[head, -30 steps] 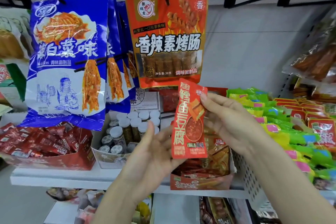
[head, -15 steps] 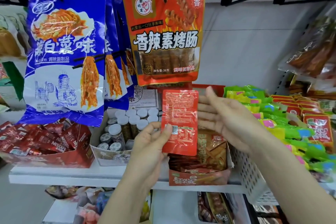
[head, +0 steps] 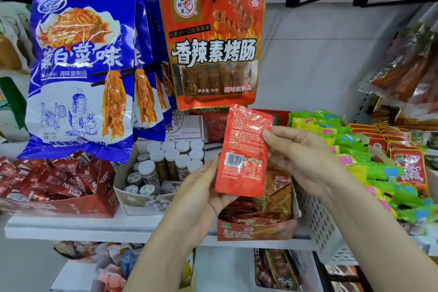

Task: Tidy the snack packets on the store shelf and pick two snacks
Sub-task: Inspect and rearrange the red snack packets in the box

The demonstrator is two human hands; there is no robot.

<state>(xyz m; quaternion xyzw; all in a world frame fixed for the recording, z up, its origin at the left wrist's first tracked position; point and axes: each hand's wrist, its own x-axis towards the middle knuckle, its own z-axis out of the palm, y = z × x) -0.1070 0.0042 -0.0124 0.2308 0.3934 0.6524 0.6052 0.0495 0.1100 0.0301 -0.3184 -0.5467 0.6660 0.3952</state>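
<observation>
Since half a second ago, right hand (head: 305, 159) has closed in, thumb now pinching packet (head: 244, 152) at its 3 o'clock edge; left hand (head: 203, 187) grips the 7 o'clock corner. Packet is back-side out, above carton (head: 258, 231). Advice: read label, then keep hold, avoid creasing.

Single head-worn, wide-angle view, facing forward and slightly down at a white store shelf board (head: 78, 229). Close range: shelf within arm's reach, forearms entering from the bottom edge toward the shelf front. Above the shelf, hanging glossy blue snack bags (head: 80, 71) filling the upper left. Below the shelf, a lower tier partly seen. Straight lines bowed at the edges by the lens. No second view to overlap.
</observation>
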